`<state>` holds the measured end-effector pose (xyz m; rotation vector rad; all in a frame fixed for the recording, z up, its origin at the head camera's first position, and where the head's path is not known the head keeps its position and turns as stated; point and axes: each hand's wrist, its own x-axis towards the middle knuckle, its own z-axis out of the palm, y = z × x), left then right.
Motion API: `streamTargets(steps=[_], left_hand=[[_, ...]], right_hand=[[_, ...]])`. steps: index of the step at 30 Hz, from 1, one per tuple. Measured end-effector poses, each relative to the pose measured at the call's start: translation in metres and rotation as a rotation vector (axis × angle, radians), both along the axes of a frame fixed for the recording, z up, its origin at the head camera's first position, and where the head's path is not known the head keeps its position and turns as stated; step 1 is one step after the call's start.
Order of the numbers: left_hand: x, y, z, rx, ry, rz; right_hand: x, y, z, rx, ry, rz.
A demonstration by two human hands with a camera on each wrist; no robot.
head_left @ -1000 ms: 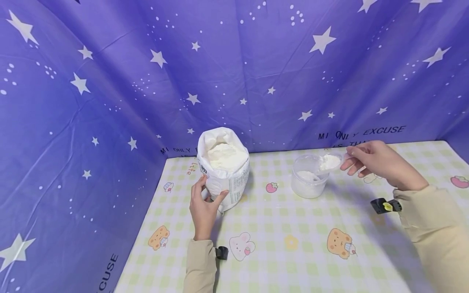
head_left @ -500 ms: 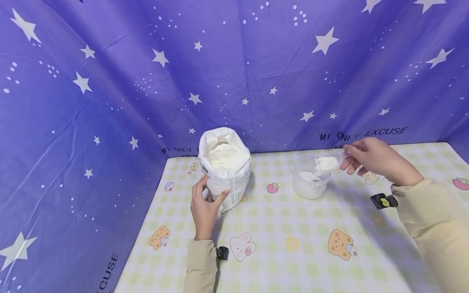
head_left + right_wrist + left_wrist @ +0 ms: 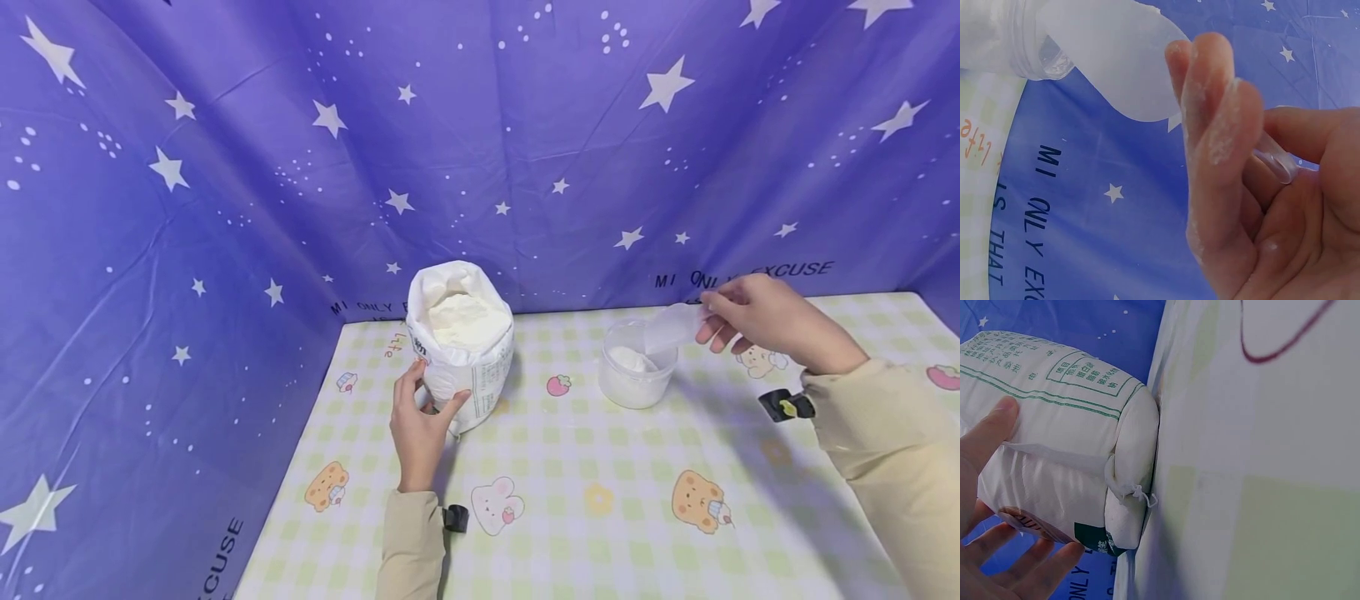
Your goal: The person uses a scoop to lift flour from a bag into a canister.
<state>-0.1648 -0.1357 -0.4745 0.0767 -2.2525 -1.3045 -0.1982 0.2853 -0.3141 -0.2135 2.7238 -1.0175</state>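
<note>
An opened white bag point(image 3: 468, 379) of white powder, like flour, stands upright on the table at centre left. My left hand point(image 3: 418, 429) holds its lower side, thumb on one face and fingers round the other. My right hand point(image 3: 765, 321) pinches the handle of a translucent scoop point(image 3: 671, 325). Tilted over the mouth of a clear round tub point(image 3: 636, 390), the scoop has its bowl turned down, its back showing in the right wrist view. White powder lies in the tub. Traces of powder cling to the right fingers point(image 3: 1219, 137).
A green-and-white checked cloth point(image 3: 555, 450) with cartoon prints covers the table. Behind and to the left hangs a purple curtain point(image 3: 525, 108) with white stars, meeting the table's back edge close behind the bag and tub.
The right hand has turned the scoop over above the tub; the heap of powder seen in it earlier no longer shows. The left hand and bag have stayed in place.
</note>
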Motion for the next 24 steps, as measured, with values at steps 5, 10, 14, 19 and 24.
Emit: streamTargets(steps=[5,10,14,19,24], left_hand=[[0.000,0.000,0.000,0.002,-0.011,0.001],[0.001,0.001,0.001,0.003,-0.005,0.002],[0.002,0.001,0.002,0.005,0.010,-0.002],[0.002,0.002,0.003,0.004,0.017,-0.002],[0.003,0.003,0.002,0.007,0.024,-0.004]], right_hand=[[0.001,0.001,-0.001,-0.003,0.003,-0.009],[0.001,0.001,-0.001,-0.021,0.019,-0.016],[0.002,0.000,0.000,-0.055,0.038,-0.030],[0.005,-0.004,0.003,-0.101,0.062,-0.062],[0.006,-0.011,0.006,-0.137,0.117,-0.076]])
